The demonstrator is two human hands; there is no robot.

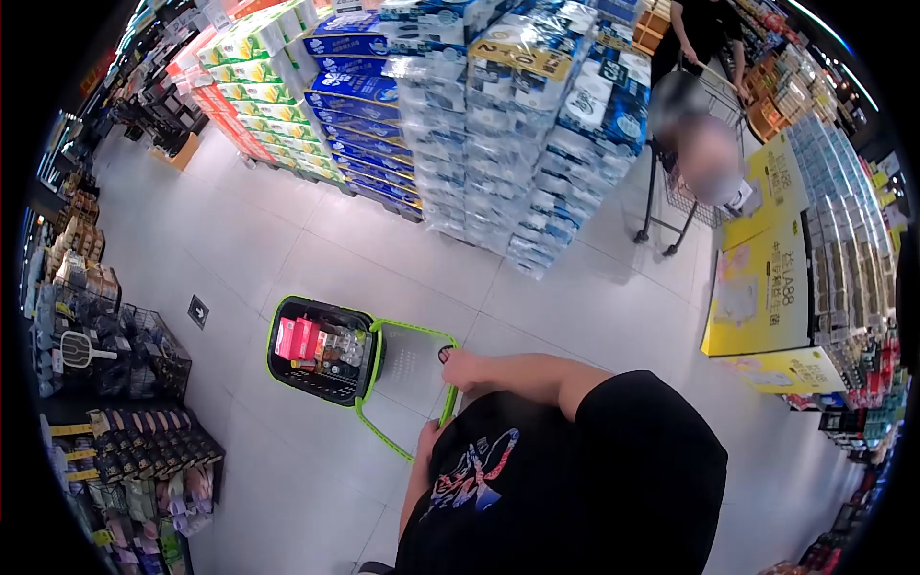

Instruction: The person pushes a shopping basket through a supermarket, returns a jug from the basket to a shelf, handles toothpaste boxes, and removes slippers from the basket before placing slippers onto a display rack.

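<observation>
A black rolling shopping basket (324, 383) with a bright green rim stands on the floor ahead of me, its long green handle (385, 440) reaching back to my body. Closed round the end of that handle is my right hand (462, 369), with a small dark object or band at its fingers that I cannot make out. My left hand (428, 440) is wrapped on the same handle lower down, partly hidden by my black shirt. Inside the basket lie pink boxes (298, 337) and several small bottles or jars (342, 351).
Tall stacks of blue-and-white tissue packs (436, 134) and green boxes (259, 77) rise ahead. Another person's hand (690, 55) rests by a shopping cart (685, 206) at upper right. A yellow display (767, 278) stands right; racks of packaged goods (153, 450) line the left.
</observation>
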